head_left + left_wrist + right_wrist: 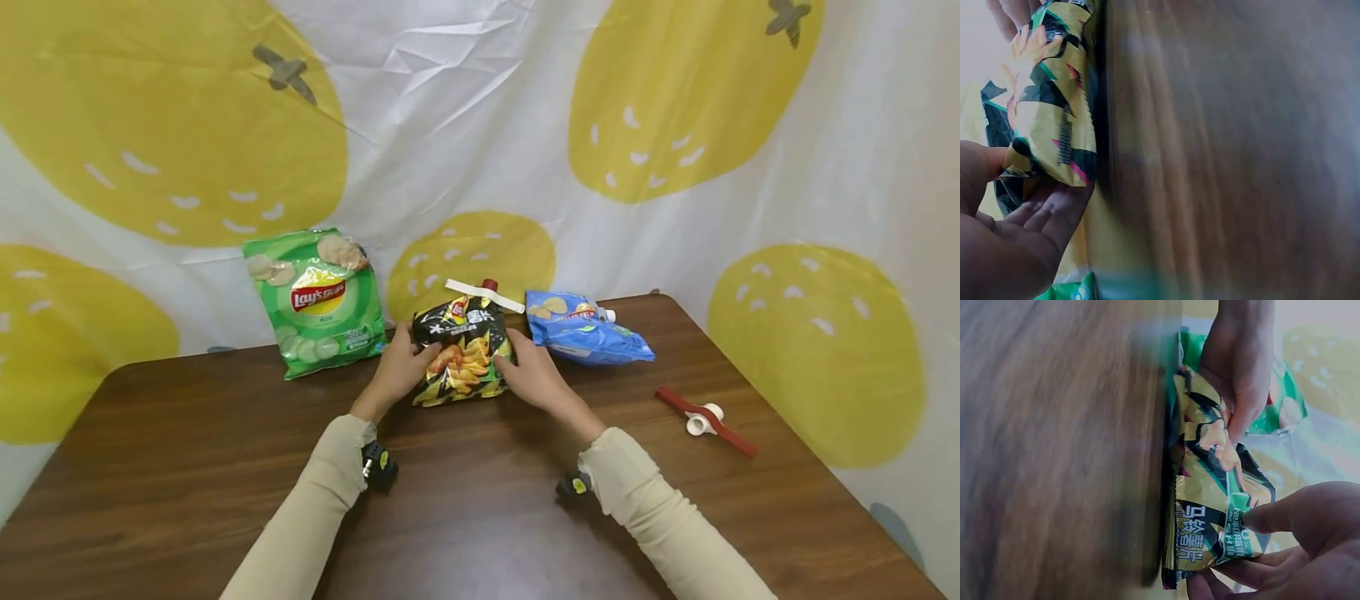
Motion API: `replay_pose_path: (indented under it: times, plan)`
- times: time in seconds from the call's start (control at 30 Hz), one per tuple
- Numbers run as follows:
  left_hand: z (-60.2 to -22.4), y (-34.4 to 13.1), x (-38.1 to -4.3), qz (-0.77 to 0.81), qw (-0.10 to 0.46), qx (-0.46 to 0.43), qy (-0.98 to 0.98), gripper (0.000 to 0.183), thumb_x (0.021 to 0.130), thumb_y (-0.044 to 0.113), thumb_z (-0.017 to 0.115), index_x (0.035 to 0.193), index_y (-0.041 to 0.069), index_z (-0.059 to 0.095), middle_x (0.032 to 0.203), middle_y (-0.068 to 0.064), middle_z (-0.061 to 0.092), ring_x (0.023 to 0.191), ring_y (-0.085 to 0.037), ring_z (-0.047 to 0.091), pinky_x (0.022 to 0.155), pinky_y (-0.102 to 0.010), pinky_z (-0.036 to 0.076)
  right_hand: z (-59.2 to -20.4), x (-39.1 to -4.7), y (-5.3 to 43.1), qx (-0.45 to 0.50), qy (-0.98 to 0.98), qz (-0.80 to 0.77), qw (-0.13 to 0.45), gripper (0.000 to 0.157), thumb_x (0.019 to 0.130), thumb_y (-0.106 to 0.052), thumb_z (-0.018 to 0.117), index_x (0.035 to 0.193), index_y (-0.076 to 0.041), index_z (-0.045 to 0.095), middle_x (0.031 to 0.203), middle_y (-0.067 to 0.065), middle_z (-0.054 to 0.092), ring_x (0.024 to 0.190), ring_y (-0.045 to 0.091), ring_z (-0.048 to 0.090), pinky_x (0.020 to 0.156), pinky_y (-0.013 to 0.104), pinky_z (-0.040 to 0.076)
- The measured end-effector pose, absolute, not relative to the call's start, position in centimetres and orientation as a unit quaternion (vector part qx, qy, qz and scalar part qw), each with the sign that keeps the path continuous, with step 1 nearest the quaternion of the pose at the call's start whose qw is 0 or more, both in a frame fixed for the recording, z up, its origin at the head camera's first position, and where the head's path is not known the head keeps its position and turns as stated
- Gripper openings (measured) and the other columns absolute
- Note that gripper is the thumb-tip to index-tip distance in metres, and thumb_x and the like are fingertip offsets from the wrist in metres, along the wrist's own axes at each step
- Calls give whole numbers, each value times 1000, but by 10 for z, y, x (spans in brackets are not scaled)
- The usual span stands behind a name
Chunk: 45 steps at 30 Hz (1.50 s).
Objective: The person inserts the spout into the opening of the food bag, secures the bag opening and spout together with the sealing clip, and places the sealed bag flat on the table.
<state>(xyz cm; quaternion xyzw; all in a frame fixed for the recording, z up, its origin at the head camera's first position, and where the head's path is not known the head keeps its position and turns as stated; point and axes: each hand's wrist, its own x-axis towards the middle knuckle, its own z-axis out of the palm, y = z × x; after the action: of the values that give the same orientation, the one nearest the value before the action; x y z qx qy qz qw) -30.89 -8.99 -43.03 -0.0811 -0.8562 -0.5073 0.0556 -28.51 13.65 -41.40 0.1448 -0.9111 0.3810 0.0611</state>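
Black chip bag (459, 367) is being held near the far edge of the table (210, 467).
Left hand (399, 369) and right hand (538, 375) are each pinching a side edge, thumbs lying on the front; its top is pointing toward the curtain (480, 150), long axis staying unclear. It is likely handling light, soft, slick and crushable, the sides suiting a gentle hold.

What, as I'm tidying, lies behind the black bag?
Behind the bag, the curtain shows; a white strip and red cap sit at its top edge. Anything lower is covered.
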Motion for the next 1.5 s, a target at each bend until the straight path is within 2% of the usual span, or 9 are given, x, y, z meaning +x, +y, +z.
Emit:
replay_pose_path:
  times: [0.37,0.47,0.63,0.83,0.97,1.1,1.3,1.4,1.5]
  plan:
    - [-426,-90,-292,-460,54,-26,-886,59,103,39,48,142,-3,32,117,-31,60,108,-39,60,89,-50,47,-410,-282,140,157,-933,322,25,68,100,-25,58,151,8,27,142,30,49,129,42,50,103,53,43]
    - [-424,-97,-279,-465,38,-32,-884,61,105,41,45,145,-2,30,104,-26,64,92,-35,64,79,-45,51,-397,-277,144,161,-944,286,30,67,100,-27,58,151,7,29,138,29,53,126,42,53,101,54,44]
    - [-422,-115,-248,-474,-15,-52,-879,61,105,39,48,148,1,28,102,-21,68,79,-28,68,67,-37,56,-378,-262,140,162,-957,228,71,57,98,-25,61,144,3,43,124,24,63,113,39,60,91,54,50]
    - [-411,-140,-215,-442,-6,-98,-892,48,103,30,54,139,1,40,112,-22,67,88,-29,68,74,-39,54,-367,-243,112,202,-946,220,128,38,94,-22,65,125,1,61,113,20,67,103,37,63,83,50,52]
    - [-399,-160,-199,-491,41,-96,-865,36,103,24,56,131,3,50,118,-21,65,103,-35,65,79,-42,57,-365,-245,82,241,-923,272,124,31,94,-19,66,118,-1,65,110,17,69,102,31,64,85,46,51]
    - [-384,-174,-198,-561,93,-78,-819,35,103,19,54,130,-2,48,124,-22,59,108,-30,63,84,-41,56,-363,-261,52,264,-900,334,97,30,96,-20,64,121,-3,62,115,14,68,106,28,64,88,42,51]
    - [-385,-212,-221,-678,100,3,-728,44,104,22,52,137,-4,38,128,-16,49,94,-8,66,82,-30,57,-374,-289,8,251,-876,412,34,48,96,-21,63,138,-1,50,133,18,59,122,30,57,102,40,45]
    - [-397,-236,-233,-734,86,49,-672,47,104,21,52,142,0,34,127,-9,45,96,-12,67,84,-28,55,-383,-300,-13,249,-863,439,6,59,93,-18,64,145,1,42,140,20,53,130,34,50,107,41,40]
    - [-410,-252,-238,-775,61,83,-623,55,104,19,49,150,2,25,137,-12,37,99,-14,67,90,-28,54,-394,-306,-28,242,-839,486,-17,68,91,-13,64,150,0,34,145,20,49,134,34,46,109,42,38]
